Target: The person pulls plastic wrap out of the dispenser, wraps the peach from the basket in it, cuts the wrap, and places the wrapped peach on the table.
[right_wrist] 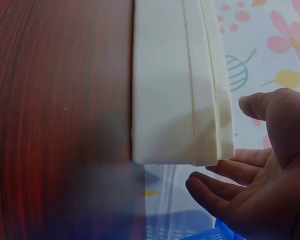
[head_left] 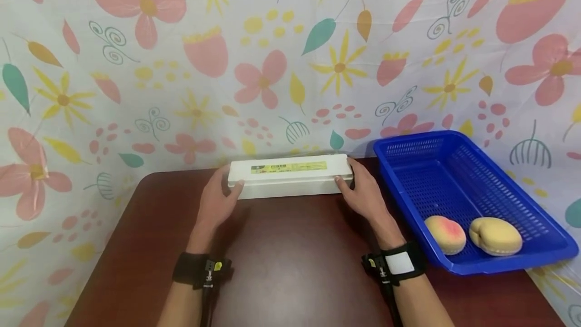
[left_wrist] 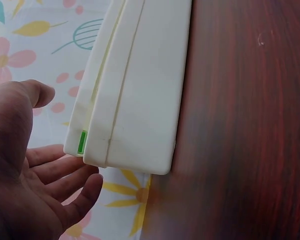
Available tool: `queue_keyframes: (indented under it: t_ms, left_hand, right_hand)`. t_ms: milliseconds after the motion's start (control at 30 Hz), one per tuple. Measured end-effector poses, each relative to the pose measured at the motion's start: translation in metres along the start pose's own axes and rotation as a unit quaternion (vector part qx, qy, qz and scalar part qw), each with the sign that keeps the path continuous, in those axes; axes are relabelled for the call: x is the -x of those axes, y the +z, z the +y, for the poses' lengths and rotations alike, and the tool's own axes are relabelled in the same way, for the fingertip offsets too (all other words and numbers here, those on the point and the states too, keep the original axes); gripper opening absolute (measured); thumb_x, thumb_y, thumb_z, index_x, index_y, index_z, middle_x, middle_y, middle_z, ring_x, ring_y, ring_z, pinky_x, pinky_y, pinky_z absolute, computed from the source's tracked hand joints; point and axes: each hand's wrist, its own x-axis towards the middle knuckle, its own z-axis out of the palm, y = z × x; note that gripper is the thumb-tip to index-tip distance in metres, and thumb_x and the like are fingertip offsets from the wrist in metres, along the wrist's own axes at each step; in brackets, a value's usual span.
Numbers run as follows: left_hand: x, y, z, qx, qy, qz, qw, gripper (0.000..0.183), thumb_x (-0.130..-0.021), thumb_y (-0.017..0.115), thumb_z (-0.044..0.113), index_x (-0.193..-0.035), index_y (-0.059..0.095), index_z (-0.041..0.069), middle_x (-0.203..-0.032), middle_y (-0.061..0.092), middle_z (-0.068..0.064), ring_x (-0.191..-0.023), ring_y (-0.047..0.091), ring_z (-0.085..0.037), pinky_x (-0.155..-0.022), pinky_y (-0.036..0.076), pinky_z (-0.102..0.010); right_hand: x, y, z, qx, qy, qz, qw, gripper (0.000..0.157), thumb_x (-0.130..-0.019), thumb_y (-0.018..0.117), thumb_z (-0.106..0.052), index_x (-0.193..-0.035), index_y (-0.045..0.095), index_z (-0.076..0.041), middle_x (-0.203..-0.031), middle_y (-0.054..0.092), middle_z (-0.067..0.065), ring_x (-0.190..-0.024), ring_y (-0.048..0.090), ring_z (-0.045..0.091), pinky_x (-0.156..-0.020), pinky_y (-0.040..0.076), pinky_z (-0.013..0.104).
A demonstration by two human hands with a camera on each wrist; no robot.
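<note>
Black straps: one strap (head_left: 188,268) is wrapping the left wrist; the other strap (head_left: 417,261) is circling the right and carrying a white patch.
Table (head_left: 290,256): its dark red-brown top is running beneath both forearms.
Fruits: a pink-flushed peach (head_left: 446,234) and a plain yellow fruit (head_left: 496,236) are sitting side by side in the basket's near end.
Blue basket (head_left: 513,265): it is standing at the table's right side, tilting slightly in view.
Left hand (head_left: 217,197): its thumb and fingers are standing apart around the box's left end, the thumb showing clear of the lid in the wrist view; fingertip contact is staying hard to tell.
Right hand (head_left: 363,193): it is mirroring this at the right end, fingers loosely bending, thumb parting from them; firm contact cannot be told.
White box (head_left: 290,185): it is lying lengthwise along the table's far edge, between the hands, its top bearing a yellow label (head_left: 289,167).
Flowered cloth (head_left: 338,19): it is hanging behind everything.
</note>
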Motion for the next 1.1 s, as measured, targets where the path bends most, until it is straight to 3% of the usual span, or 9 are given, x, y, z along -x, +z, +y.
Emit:
queue_keyframes:
  t_ms: [300, 567, 767, 1100]
  left_hand:
    - [0.006, 0.002, 0.000, 0.002, -0.006, 0.005, 1.0000, 0.066, -0.092, 0.060, 0.049, -0.144, 0.046, 0.011, -0.135, 0.053, -0.004, -0.106, 0.052, -0.027, -0.085, 0.044, -0.046]
    - [0.005, 0.003, 0.003, 0.017, -0.011, -0.001, 0.9998, 0.063, -0.093, 0.060, 0.046, -0.145, 0.044, 0.016, -0.128, 0.054, 0.001, -0.090, 0.053, -0.022, -0.074, 0.046, -0.040]
    - [0.003, 0.003, 0.006, 0.022, -0.007, 0.003, 0.9997, 0.062, -0.093, 0.062, 0.040, -0.146, 0.044, 0.013, -0.134, 0.053, -0.002, -0.099, 0.054, -0.026, -0.079, 0.047, -0.042]
    - [0.000, -0.001, 0.012, 0.021, -0.002, 0.010, 0.9997, 0.061, -0.093, 0.064, 0.032, -0.146, 0.043, 0.011, -0.140, 0.049, -0.007, -0.114, 0.051, -0.024, -0.092, 0.044, -0.047]
  right_hand:
    - [0.002, 0.004, -0.004, -0.002, 0.011, 0.016, 1.000, 0.065, -0.093, 0.064, -0.029, -0.143, 0.041, 0.004, -0.138, 0.048, 0.022, -0.122, 0.047, 0.036, -0.101, 0.038, 0.053]
    - [0.000, 0.003, -0.005, -0.008, 0.020, 0.038, 0.999, 0.065, -0.091, 0.065, -0.033, -0.141, 0.044, 0.003, -0.134, 0.052, 0.022, -0.119, 0.050, 0.035, -0.098, 0.041, 0.052]
    - [-0.001, 0.003, -0.005, -0.012, 0.015, 0.045, 0.999, 0.066, -0.090, 0.066, -0.034, -0.140, 0.045, 0.003, -0.133, 0.053, 0.021, -0.117, 0.051, 0.034, -0.098, 0.041, 0.051]
    - [-0.004, 0.000, -0.008, -0.018, 0.002, 0.058, 0.998, 0.065, -0.088, 0.068, -0.031, -0.138, 0.046, 0.004, -0.129, 0.054, 0.022, -0.112, 0.053, 0.034, -0.095, 0.043, 0.051]
